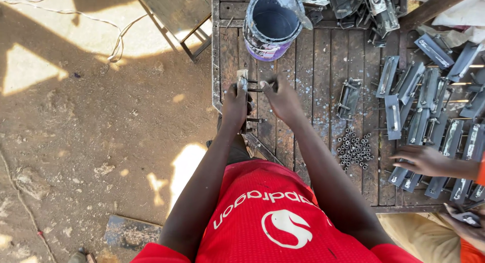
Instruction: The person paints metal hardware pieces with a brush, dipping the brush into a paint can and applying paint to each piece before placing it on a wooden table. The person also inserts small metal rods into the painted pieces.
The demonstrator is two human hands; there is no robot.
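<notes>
My left hand point(235, 105) grips a narrow grey metal bracket point(243, 81) held upright on edge at the left end of a worn wooden work table point(323, 61). Bolts stick out sideways from the bracket toward the right. My right hand point(281, 97) has its fingertips pinched on the upper bolt point(256, 89), just right of the bracket. A second bolt point(255, 120) shows lower down, below my left hand.
A purple-and-white bucket point(270, 25) stands behind my hands. A heap of small nuts point(353, 150) lies on the planks. Several grey metal brackets point(419, 106) cover the right side, where another person's hand point(422, 160) rests. Dirt ground and a cable point(117, 41) lie left.
</notes>
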